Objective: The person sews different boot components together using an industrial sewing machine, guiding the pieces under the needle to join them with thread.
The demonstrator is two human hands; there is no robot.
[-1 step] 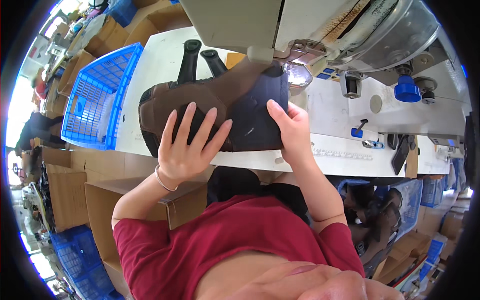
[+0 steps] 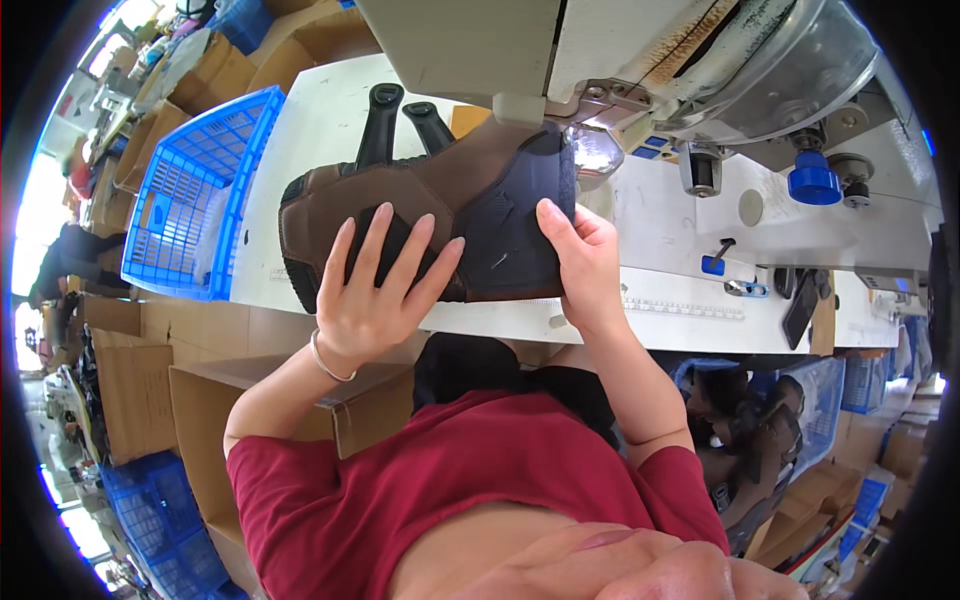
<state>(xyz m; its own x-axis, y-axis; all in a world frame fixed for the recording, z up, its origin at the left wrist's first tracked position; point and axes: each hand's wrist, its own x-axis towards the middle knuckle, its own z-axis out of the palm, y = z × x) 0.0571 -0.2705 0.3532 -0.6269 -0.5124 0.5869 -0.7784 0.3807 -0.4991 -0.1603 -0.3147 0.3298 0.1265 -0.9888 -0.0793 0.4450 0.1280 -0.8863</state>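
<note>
A brown leather boot (image 2: pixel 420 185) with a dark blue-black shaft (image 2: pixel 505 230) lies on its side at the edge of a white worktable. Its sole end points left and its shaft opening faces right. My left hand (image 2: pixel 385 290) rests flat on the boot's side with fingers spread. At the shaft's edge my right hand (image 2: pixel 588 260) pinches the material, thumb on top and the other fingers partly hidden beneath. The shaft's far edge reaches under the head of a sewing machine (image 2: pixel 520 110). Two black strap-like pieces (image 2: pixel 378 125) with rounded ends stick out beyond the boot.
A blue plastic basket (image 2: pixel 200 190) stands left of the white table (image 2: pixel 300 110). On the right are a blue-and-white cutter-like tool (image 2: pixel 730 268), a dark phone-like slab (image 2: pixel 800 310) and a ruler strip (image 2: pixel 690 308). An open cardboard box (image 2: pixel 250 400) is below left; dark boots (image 2: pixel 750 430) lie lower right.
The boot has shifted very slightly to the right and tilted a little, so more of the shaft's edge strip shows. Both hands stay in nearly the same places on it.
</note>
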